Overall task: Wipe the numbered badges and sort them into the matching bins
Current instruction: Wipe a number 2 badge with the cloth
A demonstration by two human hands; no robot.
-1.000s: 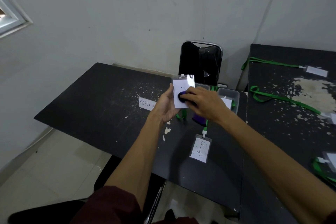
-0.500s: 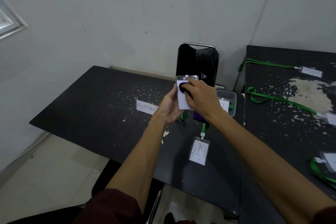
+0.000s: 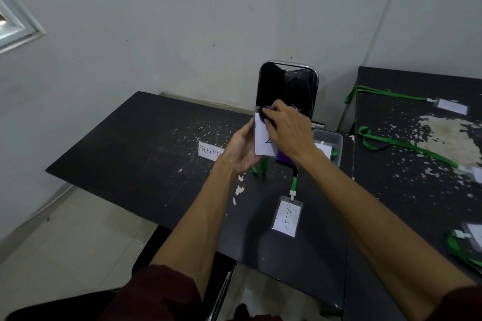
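Observation:
My left hand [image 3: 241, 150] holds a white numbered badge [image 3: 263, 142] upright above the dark table [image 3: 146, 143]; its green lanyard [image 3: 262, 168] hangs below. My right hand [image 3: 289, 130] grips a purple cloth [image 3: 284, 159] and presses it against the upper part of the badge's face, so most of the number is hidden. A second badge marked 1 [image 3: 286, 217] lies flat on the table nearer me, with a green strap at its top. A clear plastic bin [image 3: 332, 143] with a badge inside stands behind my right hand.
A paper label reading RECEPTION [image 3: 208, 151] lies on the table to the left. A black chair back [image 3: 287, 86] stands against the wall. The second table [image 3: 417, 190] at the right carries several green lanyards and badges [image 3: 451, 105]. A chair seat shows below.
My right hand with the cloth has moved up the badge's face, from its middle to its top. The badge has turned a bit more edge-on.

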